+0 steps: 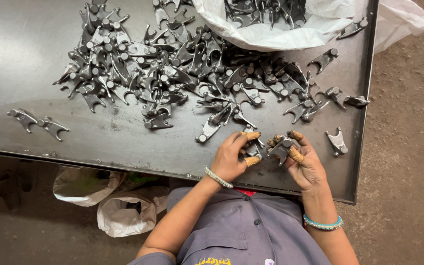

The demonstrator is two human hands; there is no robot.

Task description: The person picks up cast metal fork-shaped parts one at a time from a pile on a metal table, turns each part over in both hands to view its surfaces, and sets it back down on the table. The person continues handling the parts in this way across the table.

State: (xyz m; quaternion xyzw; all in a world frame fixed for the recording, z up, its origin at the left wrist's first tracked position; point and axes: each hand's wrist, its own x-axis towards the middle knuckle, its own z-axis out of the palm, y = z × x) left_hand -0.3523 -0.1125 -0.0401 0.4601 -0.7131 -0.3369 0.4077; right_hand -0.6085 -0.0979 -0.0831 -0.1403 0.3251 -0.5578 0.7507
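Observation:
My left hand [231, 156] grips a small dark metal forked part [252, 150] near the front edge of the steel table [35, 49]. My right hand [304, 164] holds another forked metal part [280, 148] just beside it. Fingertips on both hands wear tan protective caps. A large heap of the same forked parts [182, 68] lies spread across the table just beyond my hands. A silver bangle sits on my left wrist and a turquoise one on my right.
A white sack [290, 27] holding more parts sits at the table's far edge. Two parts [38, 122] lie apart at the left, one [337, 142] at the right. White bags [119, 211] lie on the dirt floor under the table.

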